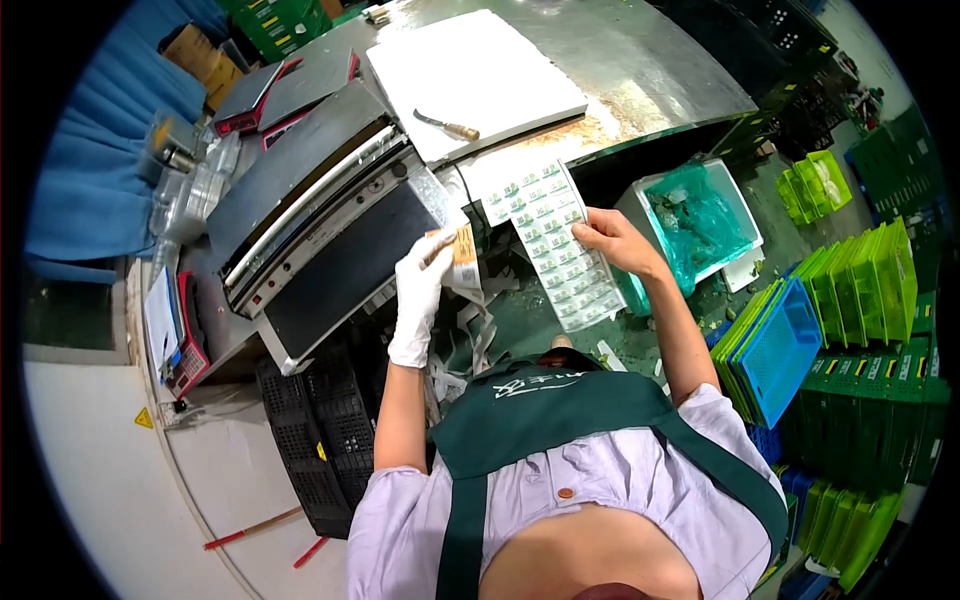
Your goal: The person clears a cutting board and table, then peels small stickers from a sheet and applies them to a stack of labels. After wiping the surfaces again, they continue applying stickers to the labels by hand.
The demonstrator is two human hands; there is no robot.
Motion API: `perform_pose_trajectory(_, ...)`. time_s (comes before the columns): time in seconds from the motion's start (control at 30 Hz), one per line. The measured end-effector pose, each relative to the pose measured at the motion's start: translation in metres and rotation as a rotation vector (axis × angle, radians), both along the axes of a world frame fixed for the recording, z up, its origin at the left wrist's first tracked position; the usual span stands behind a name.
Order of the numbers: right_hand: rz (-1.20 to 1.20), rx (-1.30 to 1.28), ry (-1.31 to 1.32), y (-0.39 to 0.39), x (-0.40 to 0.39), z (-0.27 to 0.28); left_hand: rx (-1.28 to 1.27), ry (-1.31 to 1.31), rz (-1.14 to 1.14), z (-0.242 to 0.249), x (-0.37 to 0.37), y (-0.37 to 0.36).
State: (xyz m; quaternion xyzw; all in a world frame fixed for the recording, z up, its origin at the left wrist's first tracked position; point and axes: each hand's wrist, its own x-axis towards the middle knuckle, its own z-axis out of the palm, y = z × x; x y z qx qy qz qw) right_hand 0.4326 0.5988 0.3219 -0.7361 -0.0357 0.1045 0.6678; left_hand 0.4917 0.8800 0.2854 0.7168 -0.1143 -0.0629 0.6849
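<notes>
My left hand (pixel 422 285), in a white glove, is closed on a small orange-and-white printed label (pixel 464 250) beside the front of the wrapping machine (pixel 340 255). My bare right hand (pixel 620 242) grips the right edge of a sheet of stickers (pixel 562 255). The sheet has rows of small green-and-white stickers, and a corner at its upper left is bare white. It is held tilted in front of my green apron (pixel 560 410). Crumpled pale strips (pixel 480 335) hang below my left hand.
A curved knife (pixel 450 126) lies on a white board (pixel 470 75) on the metal table (pixel 660 65). To the right stand a white bin (pixel 745 215) with a green bag, and stacked green and blue baskets (pixel 785 345). Black crates (pixel 315 430) stand at lower left.
</notes>
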Motion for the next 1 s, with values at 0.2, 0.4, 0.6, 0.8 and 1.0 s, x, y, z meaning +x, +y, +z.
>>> perform_pose_trajectory(0.2, 0.301, -0.145, 0.089, 0.003, 0.008, 0.005, 0.145, 0.055, -0.161, 0.028, 0.011, -0.007)
perform_pose_trajectory(0.4, 0.518, -0.244, 0.107, 0.026, 0.013, 0.013, 0.097, 0.3, -0.341, 0.035, 0.004, -0.02)
perform_pose_trajectory(0.6, 0.179, -0.145, 0.117, 0.012, 0.011, -0.003, -0.183, 0.385, -0.075, 0.015, 0.004, -0.01)
perform_pose_trajectory(0.8, -0.155, 0.024, -0.016, 0.005, -0.005, -0.019, -0.328, 0.433, 0.067, 0.013, 0.0, -0.003)
perform_pose_trajectory(1.0, -0.329, 0.111, -0.077, 0.016, -0.016, -0.02, -0.359, 0.421, 0.108, 0.003, 0.0, -0.004)
